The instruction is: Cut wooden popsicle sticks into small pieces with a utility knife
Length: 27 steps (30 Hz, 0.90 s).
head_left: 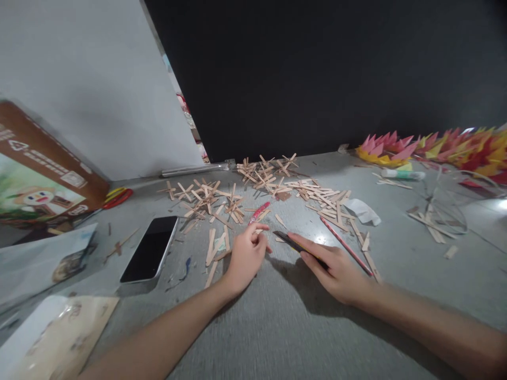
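Observation:
My right hand (336, 269) is wrapped round a box cutter (298, 246) with a dark body and yellow edging. Its tip points up and left toward my left hand (246, 258). That hand rests low over the table with its index finger partly stretched and the other fingers curled in. Whatever the curled fingers may hold is hidden. Just beyond them lies a red-handled tool (260, 211), partly covered. Flat wooden sticks (210, 247) lie left of my left hand. A red striped pencil (345, 246) lies beyond my right hand.
Crossed wooden sticks (204, 198) and a pile of loose sticks (322, 194) spread across the back. A phone (150, 249) lies left, near a brown carton (51, 169). Folded paper pieces (386, 148), a glue stick (403, 174) and a wire coil (447, 206) are at right. A black panel (325, 74) rises behind.

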{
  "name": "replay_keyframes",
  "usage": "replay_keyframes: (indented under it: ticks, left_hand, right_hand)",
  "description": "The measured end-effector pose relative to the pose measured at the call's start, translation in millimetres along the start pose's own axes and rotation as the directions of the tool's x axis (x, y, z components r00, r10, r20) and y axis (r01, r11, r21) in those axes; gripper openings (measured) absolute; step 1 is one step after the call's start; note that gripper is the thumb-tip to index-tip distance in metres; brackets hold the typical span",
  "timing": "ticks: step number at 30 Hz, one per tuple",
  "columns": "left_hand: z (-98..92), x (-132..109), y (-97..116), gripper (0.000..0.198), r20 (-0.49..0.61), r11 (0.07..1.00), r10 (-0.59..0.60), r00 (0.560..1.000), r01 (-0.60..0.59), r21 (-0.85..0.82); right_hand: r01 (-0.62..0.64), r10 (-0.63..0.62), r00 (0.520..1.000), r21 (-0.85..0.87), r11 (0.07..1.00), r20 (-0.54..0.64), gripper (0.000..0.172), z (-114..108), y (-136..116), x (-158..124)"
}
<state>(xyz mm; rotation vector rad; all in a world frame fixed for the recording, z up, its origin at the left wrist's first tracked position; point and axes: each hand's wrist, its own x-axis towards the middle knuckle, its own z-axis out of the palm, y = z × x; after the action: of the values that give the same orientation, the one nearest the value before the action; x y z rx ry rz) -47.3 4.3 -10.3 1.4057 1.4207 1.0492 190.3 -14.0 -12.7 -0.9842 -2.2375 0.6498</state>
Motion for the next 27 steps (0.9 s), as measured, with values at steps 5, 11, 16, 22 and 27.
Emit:
replay_keyframes:
  ticks: [5,11,16,22,27]
  left_hand:
    - [-0.7,0.3,-2.1,0.019,-0.085,0.994,-0.035,0.996,0.026,-0.11]
    - [-0.7,2.2,-8.1,0.014,-0.404,0.982,0.154,0.902,-0.183,-0.036]
    - [-5.1,11.2,-17.4,0.021,-0.498,0.985,0.17,0.85,-0.143,0.092]
    - [-2.7,14.1,-28.8,0.038,-0.309,0.943,0.25,0.918,-0.159,0.291]
    - [1.5,11.5,-31.6,0.041,-0.208,0.878,0.299,0.932,-0.183,0.442]
  right_hand:
    - [-0.043,0.041,0.996,-0.011,0.999,-0.084,0.053,3.1,6.5,-2.4]
    - [-0.077,0.078,0.984,0.011,0.997,-0.159,0.049,3.9,9.2,-0.8]
    - [-0.09,0.095,0.984,0.036,0.995,-0.15,0.047,3.0,7.9,-0.4]
    - [-0.088,0.092,0.985,0.031,0.996,-0.149,0.047,3.4,7.1,0.5]
    - [-0.099,0.102,0.986,0.025,0.995,-0.135,0.048,4.4,9.0,0.0]
